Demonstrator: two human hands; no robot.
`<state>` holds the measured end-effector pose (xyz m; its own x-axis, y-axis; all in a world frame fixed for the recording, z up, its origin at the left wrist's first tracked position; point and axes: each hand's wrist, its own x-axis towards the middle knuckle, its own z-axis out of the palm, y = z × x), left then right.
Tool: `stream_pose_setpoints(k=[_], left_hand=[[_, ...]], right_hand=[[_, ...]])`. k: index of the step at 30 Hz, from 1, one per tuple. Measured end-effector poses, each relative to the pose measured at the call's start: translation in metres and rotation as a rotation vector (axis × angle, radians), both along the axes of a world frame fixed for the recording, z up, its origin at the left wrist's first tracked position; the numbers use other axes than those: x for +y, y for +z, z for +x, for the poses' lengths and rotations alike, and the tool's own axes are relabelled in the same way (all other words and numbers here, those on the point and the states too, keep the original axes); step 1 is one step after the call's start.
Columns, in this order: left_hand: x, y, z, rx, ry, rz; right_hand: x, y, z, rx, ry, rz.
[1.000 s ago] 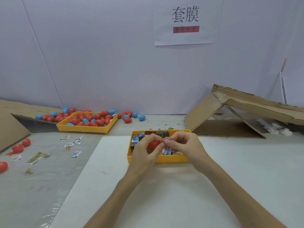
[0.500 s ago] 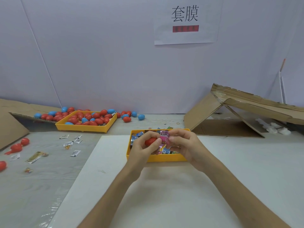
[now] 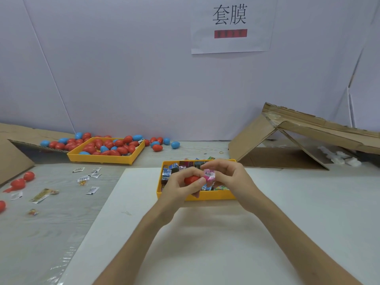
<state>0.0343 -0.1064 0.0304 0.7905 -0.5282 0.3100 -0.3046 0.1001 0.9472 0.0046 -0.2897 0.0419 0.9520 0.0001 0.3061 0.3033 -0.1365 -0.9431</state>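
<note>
While held over the yellow tray (image 3: 216, 197) at mid-table, red plastic egg (image 3: 191, 179): judged light, rigid, slippery; left hand (image 3: 180, 188) grips its middle. Pink film sleeve (image 3: 209, 175): thin, crushable; right hand (image 3: 234, 179) pinches its edge.

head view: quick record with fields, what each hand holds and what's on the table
left hand: grips a red egg above the near tray
right hand: pinches a pink packet right beside the red egg
near tray: yellow, holds colourful packets
far tray: yellow, holds red and blue eggs
white board: under both forearms
cardboard box: lies open at the right
</note>
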Motion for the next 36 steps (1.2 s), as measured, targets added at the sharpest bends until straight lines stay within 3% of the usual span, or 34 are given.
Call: stream_pose_setpoints(k=[5,12,18,23,27,36], left_hand=[[0.002,0.002,0.001,0.035,-0.022,-0.025],[0.003,0.002,0.001,0.167,-0.082,-0.094],[0.005,0.004,0.003,0.206,-0.101,-0.083],[0.006,0.003,0.005,0.196,-0.084,-0.057],[0.006,0.002,0.004,0.188,-0.083,-0.031],[0.007,0.004,0.003,0.282,-0.151,-0.124]], right_hand=[[0.004,0.0,-0.001,-0.074,-0.059,0.008],[0.005,0.001,0.0,-0.018,0.032,-0.019],[0.0,0.001,0.0,0.108,0.287,0.274],[0.001,-0.004,0.0,0.129,0.33,0.34],[-0.001,-0.002,0.003,0.153,0.383,0.507],[-0.004,-0.001,0.001,0.249,0.437,0.467]])
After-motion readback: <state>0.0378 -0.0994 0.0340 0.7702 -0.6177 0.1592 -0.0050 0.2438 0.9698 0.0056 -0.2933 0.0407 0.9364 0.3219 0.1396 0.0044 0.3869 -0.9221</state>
